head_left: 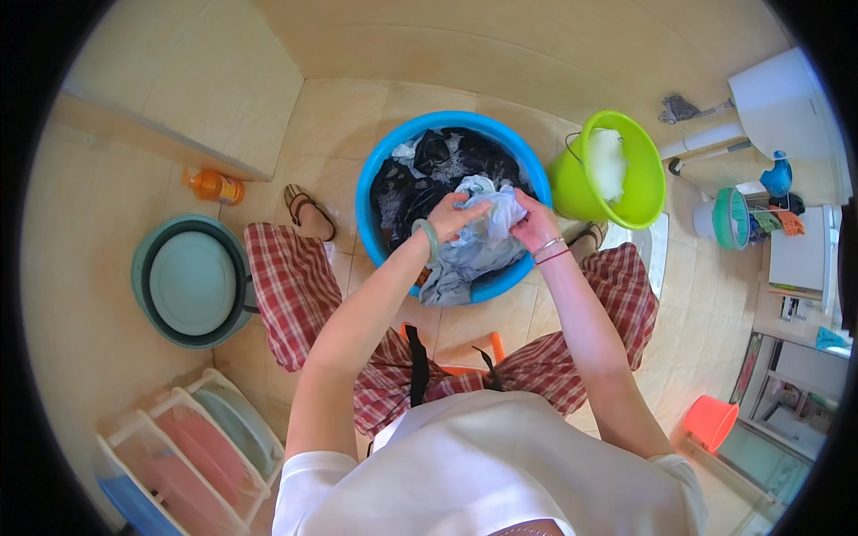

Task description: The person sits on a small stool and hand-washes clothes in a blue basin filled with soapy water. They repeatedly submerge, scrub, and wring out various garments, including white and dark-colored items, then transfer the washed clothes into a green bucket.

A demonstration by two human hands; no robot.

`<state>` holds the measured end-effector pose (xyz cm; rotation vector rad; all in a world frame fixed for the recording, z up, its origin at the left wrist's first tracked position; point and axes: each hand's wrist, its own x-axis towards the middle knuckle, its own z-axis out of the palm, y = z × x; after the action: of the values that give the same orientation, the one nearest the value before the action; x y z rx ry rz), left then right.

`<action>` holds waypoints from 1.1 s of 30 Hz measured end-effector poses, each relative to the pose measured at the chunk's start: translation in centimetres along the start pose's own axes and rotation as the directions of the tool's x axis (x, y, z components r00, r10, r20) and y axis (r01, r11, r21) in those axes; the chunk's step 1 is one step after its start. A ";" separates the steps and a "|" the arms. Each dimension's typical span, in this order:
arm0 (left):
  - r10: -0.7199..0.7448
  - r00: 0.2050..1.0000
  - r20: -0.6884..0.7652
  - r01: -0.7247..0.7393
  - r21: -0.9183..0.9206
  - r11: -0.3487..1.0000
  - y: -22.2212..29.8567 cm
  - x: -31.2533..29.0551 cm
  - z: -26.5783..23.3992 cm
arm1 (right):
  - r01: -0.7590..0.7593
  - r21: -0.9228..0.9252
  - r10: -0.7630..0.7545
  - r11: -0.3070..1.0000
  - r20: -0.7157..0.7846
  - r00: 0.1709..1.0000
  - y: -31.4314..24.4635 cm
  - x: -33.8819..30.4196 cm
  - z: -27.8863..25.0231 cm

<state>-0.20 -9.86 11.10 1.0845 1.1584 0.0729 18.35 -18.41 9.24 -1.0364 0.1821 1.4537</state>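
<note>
Between my knees on the tiled floor stands a round blue tub (368, 192), full of wet laundry. Over its near right part I hold a pale blue-white cloth (503, 214) bunched between both hands. My left hand (454, 217), a green bangle on its wrist, closes on the left side of the cloth. From the right, my right hand (535, 223) grips the other side, fingers wrapped round it. A grey garment (447, 284) hangs over the tub's near rim below my hands. Dark, soaked clothes (416, 192) with suds fill the far part.
A lime-green bucket (572, 183) with something white inside stands right of the tub. On the left are a green-grey basin (147, 295) and an orange bottle (214, 186). A white rack (192, 393) holds basins at lower left; a red-orange bucket (712, 422) sits at lower right.
</note>
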 end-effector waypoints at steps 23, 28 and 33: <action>0.510 0.856 -0.085 -0.415 0.476 0.775 2.0 1.5 -10.8 | 0.290 -0.457 -0.312 0.841 0.029 0.950 -5.0 -5.5 3.2; 0.298 0.946 -0.127 -0.021 0.894 0.448 4.9 -1.5 -5.9 | 0.412 -0.298 -0.359 0.861 0.216 0.908 -6.6 -7.4 6.3; 0.498 0.866 0.052 -0.333 0.802 0.495 4.4 -0.9 -2.7 | 0.424 -0.143 -0.356 0.894 0.347 0.868 -7.6 -10.5 11.1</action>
<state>-0.63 -6.31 14.92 2.2216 1.0701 0.0360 17.73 -16.93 26.24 -0.9322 -0.4075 1.2539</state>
